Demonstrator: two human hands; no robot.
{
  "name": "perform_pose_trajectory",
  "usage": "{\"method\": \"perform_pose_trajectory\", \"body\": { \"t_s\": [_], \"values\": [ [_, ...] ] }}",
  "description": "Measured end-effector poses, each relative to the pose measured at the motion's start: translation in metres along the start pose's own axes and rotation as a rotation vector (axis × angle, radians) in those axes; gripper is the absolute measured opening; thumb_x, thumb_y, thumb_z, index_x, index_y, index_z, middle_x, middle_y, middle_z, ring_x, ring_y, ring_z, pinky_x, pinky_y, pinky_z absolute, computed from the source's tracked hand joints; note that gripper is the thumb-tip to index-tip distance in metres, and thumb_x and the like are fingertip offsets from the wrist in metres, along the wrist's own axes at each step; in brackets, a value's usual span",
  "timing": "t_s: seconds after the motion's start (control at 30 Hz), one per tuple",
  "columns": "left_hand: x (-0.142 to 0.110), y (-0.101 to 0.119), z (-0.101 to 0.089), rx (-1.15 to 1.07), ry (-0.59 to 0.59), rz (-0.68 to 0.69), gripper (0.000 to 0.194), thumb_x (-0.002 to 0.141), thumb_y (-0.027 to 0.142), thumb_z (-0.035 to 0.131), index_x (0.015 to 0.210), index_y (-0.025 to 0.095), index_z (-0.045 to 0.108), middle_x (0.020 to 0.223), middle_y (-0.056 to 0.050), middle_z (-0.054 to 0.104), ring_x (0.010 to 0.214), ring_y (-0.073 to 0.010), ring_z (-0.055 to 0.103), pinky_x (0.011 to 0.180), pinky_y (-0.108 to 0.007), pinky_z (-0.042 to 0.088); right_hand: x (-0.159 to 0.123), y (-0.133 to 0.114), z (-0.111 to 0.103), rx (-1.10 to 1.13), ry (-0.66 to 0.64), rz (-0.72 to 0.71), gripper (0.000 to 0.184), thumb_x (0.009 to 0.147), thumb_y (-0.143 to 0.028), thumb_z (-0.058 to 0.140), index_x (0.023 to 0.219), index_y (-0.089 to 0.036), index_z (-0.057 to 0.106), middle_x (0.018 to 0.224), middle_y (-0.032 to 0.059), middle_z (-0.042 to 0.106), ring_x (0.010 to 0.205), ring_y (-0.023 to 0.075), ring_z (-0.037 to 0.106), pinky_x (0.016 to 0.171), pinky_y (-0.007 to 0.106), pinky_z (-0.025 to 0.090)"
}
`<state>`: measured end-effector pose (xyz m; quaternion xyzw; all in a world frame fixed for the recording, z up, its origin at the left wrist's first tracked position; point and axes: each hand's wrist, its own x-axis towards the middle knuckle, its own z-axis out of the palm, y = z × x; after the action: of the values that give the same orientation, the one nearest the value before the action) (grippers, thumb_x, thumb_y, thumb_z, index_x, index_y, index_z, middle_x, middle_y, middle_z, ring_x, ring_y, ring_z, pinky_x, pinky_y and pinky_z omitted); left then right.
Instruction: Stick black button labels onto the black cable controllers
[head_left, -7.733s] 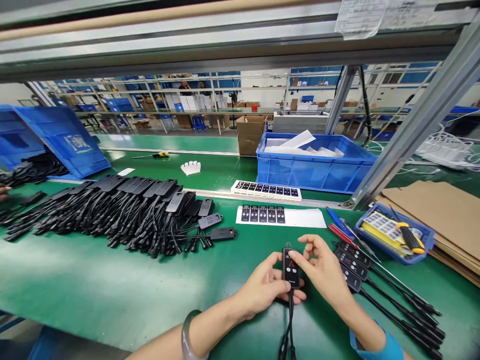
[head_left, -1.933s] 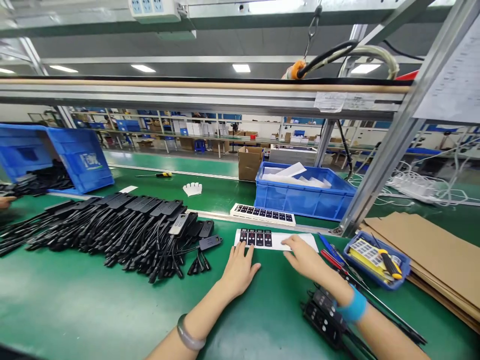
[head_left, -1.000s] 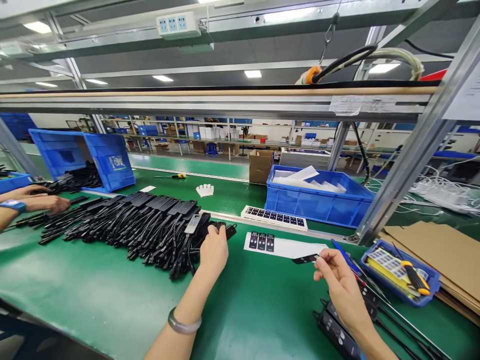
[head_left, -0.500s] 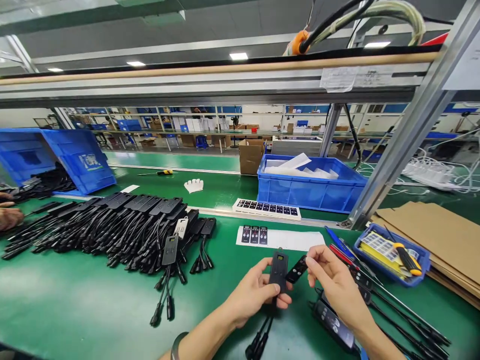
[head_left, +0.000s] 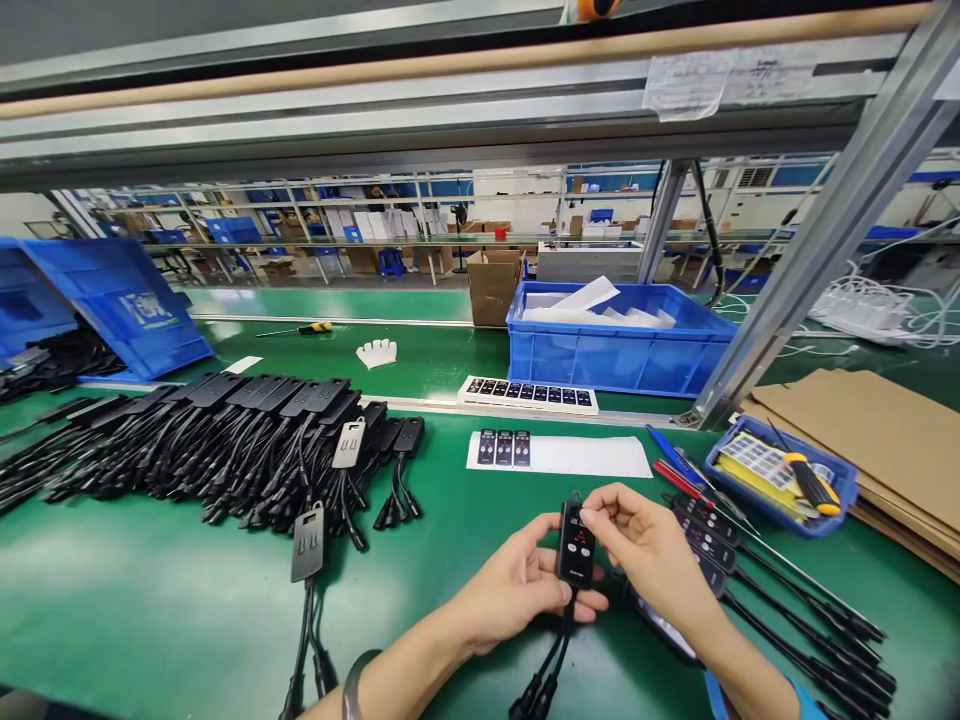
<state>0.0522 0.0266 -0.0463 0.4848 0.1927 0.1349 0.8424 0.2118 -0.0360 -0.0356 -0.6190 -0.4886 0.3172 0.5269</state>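
Observation:
My left hand [head_left: 517,585] is closed around a small black controller [head_left: 568,590] with a metal loop on top and plugged leads hanging below. Over the controller's front lies a black label [head_left: 577,552] with red marks and two pale buttons or dots. My right hand [head_left: 637,540] has thumb and forefinger pinched at the label's upper right corner. Behind the hands is a white backing strip [head_left: 592,457] carrying three similar labels [head_left: 505,448]. To the right lie several labelled controllers [head_left: 705,545], partly hidden by my right forearm.
A large pile of black controllers [head_left: 225,440] with leads covers the left. One grey controller [head_left: 307,543] lies nearer me. A blue bin [head_left: 615,350], a label sheet [head_left: 529,393], a glove [head_left: 376,352], a small blue tray [head_left: 780,515] and cardboard sheets [head_left: 870,430] stand around.
The label, held tilted beside the controller before, is now over its front face. My right hand has moved left to the controller. The view has tipped downward; the co-worker's hand at left has gone.

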Motion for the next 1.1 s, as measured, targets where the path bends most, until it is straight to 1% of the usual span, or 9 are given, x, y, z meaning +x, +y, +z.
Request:
{"method": "perform_pose_trajectory", "body": {
  "t_s": [0.2, 0.47, 0.7, 0.73, 0.8, 0.9, 0.97, 1.03, 1.1],
  "values": [
    [0.0, -0.004, -0.001, -0.001, -0.004, 0.007, 0.051, 0.073, 0.022, 0.067, 0.119, 0.018, 0.045, 0.1, -0.013, 0.066, 0.088, -0.0228, 0.068, 0.081, -0.039, 0.05, -0.001, 0.0, 0.001, 0.012, 0.001, 0.029, 0.023, 0.081, -0.041, 0.06, 0.077, -0.019, 0.059, 0.065, -0.0025, 0.054, 0.051, 0.0086, 0.045, 0.046, 0.02, 0.038],
    [0.001, -0.007, 0.002, 0.066, -0.001, 0.036, 0.054, 0.074, 0.03, 0.069, 0.12, 0.019, 0.043, 0.09, -0.008, 0.066, 0.089, -0.0228, 0.068, 0.081, -0.037, 0.051, -0.001, 0.0, 0.002, -0.015, 0.051, 0.042, 0.022, 0.078, -0.04, 0.062, 0.074, -0.018, 0.059, 0.06, -0.0036, 0.051, 0.049, 0.0086, 0.042, 0.043, 0.02, 0.034],
    [0.002, -0.008, 0.001, 0.108, -0.001, 0.047, 0.057, 0.074, 0.037, 0.07, 0.12, 0.018, 0.042, 0.086, -0.007, 0.066, 0.088, -0.0221, 0.068, 0.081, -0.037, 0.051, -0.001, 0.002, 0.004, -0.033, 0.071, 0.056, 0.021, 0.077, -0.039, 0.061, 0.073, -0.019, 0.058, 0.059, -0.0041, 0.05, 0.048, 0.0092, 0.043, 0.044, 0.021, 0.036],
    [0.001, -0.009, 0.001, 0.113, -0.003, 0.05, 0.056, 0.075, 0.037, 0.069, 0.12, 0.018, 0.042, 0.086, -0.007, 0.066, 0.088, -0.0221, 0.068, 0.081, -0.037, 0.051, -0.001, 0.003, 0.003, -0.04, 0.079, 0.051, 0.021, 0.077, -0.039, 0.061, 0.074, -0.019, 0.057, 0.059, -0.0041, 0.051, 0.048, 0.0096, 0.044, 0.044, 0.022, 0.037],
    [0.001, -0.01, 0.001, 0.105, -0.004, 0.054, 0.053, 0.075, 0.035, 0.069, 0.118, 0.019, 0.043, 0.087, -0.007, 0.066, 0.087, -0.0222, 0.068, 0.08, -0.036, 0.051, -0.001, 0.005, 0.002, -0.076, 0.105, 0.038, 0.021, 0.077, -0.039, 0.062, 0.084, -0.02, 0.055, 0.06, -0.0049, 0.052, 0.049, 0.0109, 0.046, 0.044, 0.022, 0.039],
    [0.001, -0.009, 0.001, 0.062, -0.002, 0.049, 0.047, 0.072, 0.027, 0.07, 0.111, 0.019, 0.044, 0.093, -0.009, 0.067, 0.085, -0.0228, 0.069, 0.078, -0.036, 0.052, 0.001, 0.01, -0.003, -0.202, 0.145, 0.008, 0.032, 0.076, -0.04, 0.065, 0.097, -0.024, 0.049, 0.062, -0.0066, 0.05, 0.055, 0.0132, 0.05, 0.048, 0.023, 0.041],
    [0.002, -0.008, 0.001, 0.018, 0.003, 0.043, 0.044, 0.072, 0.023, 0.067, 0.109, 0.018, 0.044, 0.096, -0.011, 0.067, 0.083, -0.0235, 0.069, 0.076, -0.036, 0.052, 0.002, 0.013, -0.004, -0.258, 0.11, -0.005, 0.031, 0.077, -0.042, 0.064, 0.098, -0.024, 0.048, 0.063, -0.0066, 0.048, 0.059, 0.014, 0.051, 0.051, 0.024, 0.042],
    [0.003, -0.007, 0.001, -0.046, 0.01, 0.039, 0.037, 0.076, 0.025, 0.06, 0.109, 0.017, 0.044, 0.093, -0.011, 0.068, 0.08, -0.0244, 0.07, 0.074, -0.037, 0.053, 0.002, 0.014, -0.002, -0.244, 0.018, -0.003, 0.03, 0.08, -0.041, 0.06, 0.102, -0.024, 0.05, 0.067, -0.0054, 0.048, 0.062, 0.0144, 0.052, 0.053, 0.024, 0.044],
    [0.004, -0.005, 0.0, -0.101, 0.019, 0.044, 0.03, 0.08, 0.028, 0.052, 0.107, 0.016, 0.045, 0.089, -0.012, 0.068, 0.076, -0.0241, 0.07, 0.071, -0.038, 0.053, 0.0, 0.014, 0.002, -0.209, -0.087, 0.011, 0.037, 0.08, -0.037, 0.06, 0.112, -0.024, 0.048, 0.075, -0.003, 0.053, 0.066, 0.015, 0.053, 0.057, 0.025, 0.047]
  ]
}}
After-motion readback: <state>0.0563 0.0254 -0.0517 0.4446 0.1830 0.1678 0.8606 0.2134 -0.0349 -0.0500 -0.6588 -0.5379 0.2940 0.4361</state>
